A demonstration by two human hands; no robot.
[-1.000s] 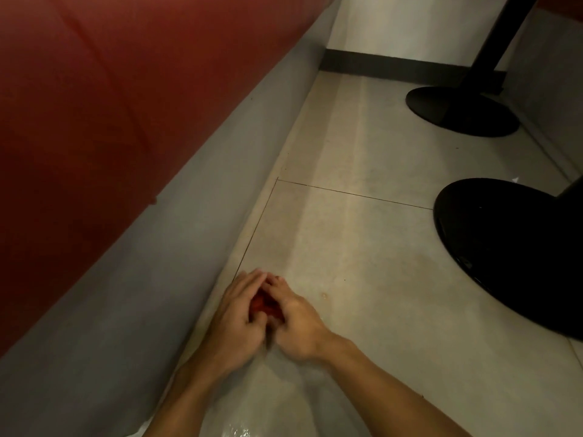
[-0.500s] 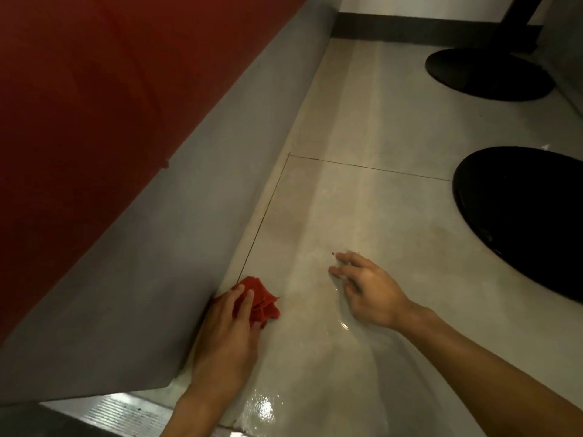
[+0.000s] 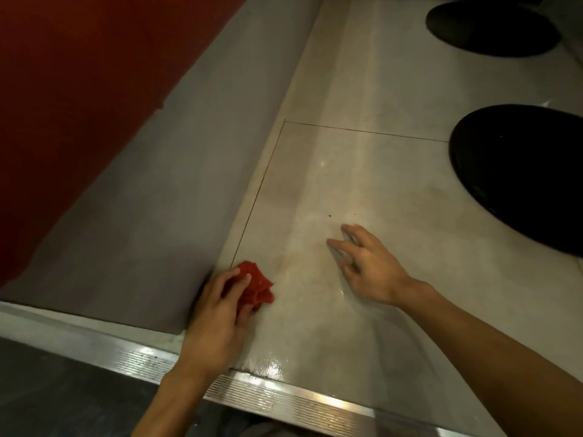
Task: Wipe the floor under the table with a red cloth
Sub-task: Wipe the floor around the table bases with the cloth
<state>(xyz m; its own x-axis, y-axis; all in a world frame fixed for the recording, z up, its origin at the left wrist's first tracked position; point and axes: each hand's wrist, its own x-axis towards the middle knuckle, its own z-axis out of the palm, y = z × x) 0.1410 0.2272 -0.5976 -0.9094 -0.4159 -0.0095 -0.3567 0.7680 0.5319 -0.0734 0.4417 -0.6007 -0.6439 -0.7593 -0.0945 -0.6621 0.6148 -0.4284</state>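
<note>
1. Dim, warm and yellowish overall, with soft, slightly smeared detail.
2. Hard white glare on the ribbed silver metal threshold strip and the glossy beige floor tile just beyond it.
3. Near-total blackness on the round black table base, no texture readable.
4. Bowed straight lines toward the edges, and a murky lower-left corner.

left hand bare | right hand bare | forearms bare to frame edge

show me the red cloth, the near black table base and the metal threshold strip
red cloth (image 3: 260, 283): head view, crumpled middle
near black table base (image 3: 520, 171): head view, flat top
metal threshold strip (image 3: 284, 398): head view, ribbed surface
</note>
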